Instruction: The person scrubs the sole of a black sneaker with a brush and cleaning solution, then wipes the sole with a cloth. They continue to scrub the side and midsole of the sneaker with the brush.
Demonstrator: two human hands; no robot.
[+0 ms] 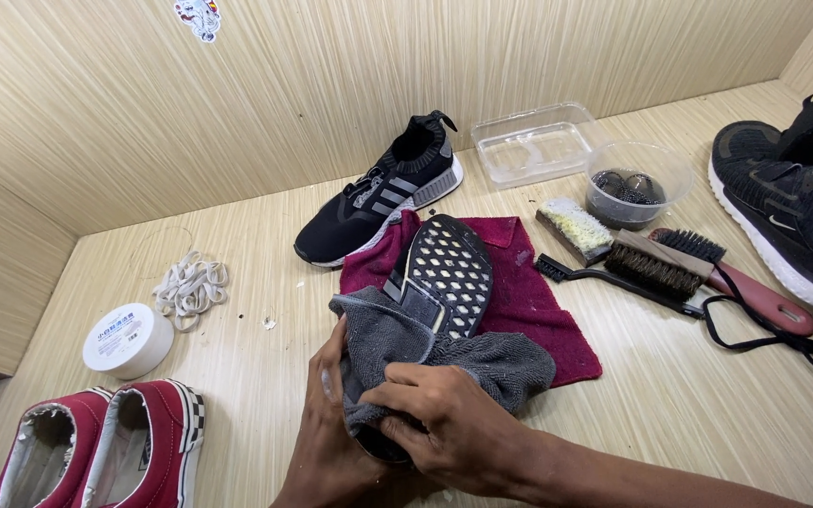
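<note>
A black sneaker (444,273) lies sole up over a maroon towel (529,301), its heel end toward me. A grey cloth (406,343) is wrapped around that heel end. My left hand (326,433) grips the shoe and cloth from the left side. My right hand (449,423) presses on top of the cloth at the heel, fingers curled over it. The matching black sneaker (378,193) stands upright behind, against the wall.
Two red slip-on shoes (105,447) sit at the near left, with a white round tub (127,341) and white laces (190,285) beyond. On the right lie brushes (656,266), a clear bowl (637,183), a clear tray (534,143), black sneakers (792,202) and black laces (802,343).
</note>
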